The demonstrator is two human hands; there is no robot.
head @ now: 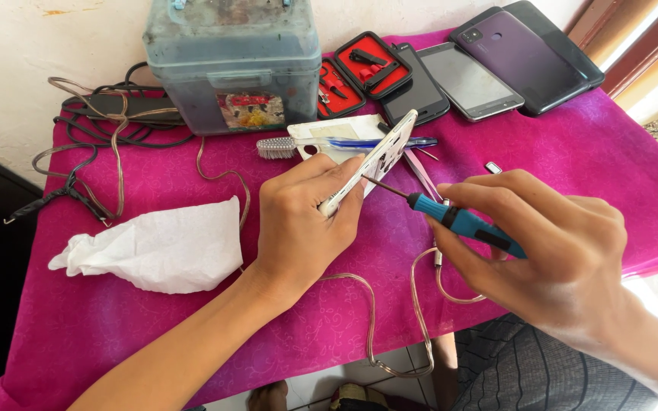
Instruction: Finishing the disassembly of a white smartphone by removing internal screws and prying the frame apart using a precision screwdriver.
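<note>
- Fingers of my left hand (298, 228) are pinching a white phone shell (378, 160) by its lower edge, tilting it up on end above the pink tablecloth (192, 335), thumb on one face and fingertips on the other.
- Fingers of my right hand (550, 251) are wrapping closed around the blue and black handle of a small precision screwdriver (451, 217), and I am pointing its thin shaft at the inner face of the shell; the tip looks to be touching or just off it.
- I am judging the shell to be light, thin and stiff, but easy to flex or crack, with slick edges; gripping it along the rim near the bottom, as now, seems the safest hold.
- I am judging the screwdriver to be light and rigid, with a fine tip that could slip on a tiny screw.
- Beyond the shell I am seeing a toothbrush (276, 147), a blue pen (378, 142) and tweezers (423, 173) lying close together.
- Further back are a grey plastic box (234, 61), an open red tool case (359, 72) and several phones (496, 57).
- To the left, a crumpled white tissue (158, 247) is lying on the cloth near black cables (100, 129), and a clear wire (390, 335) is looping under my wrists.
</note>
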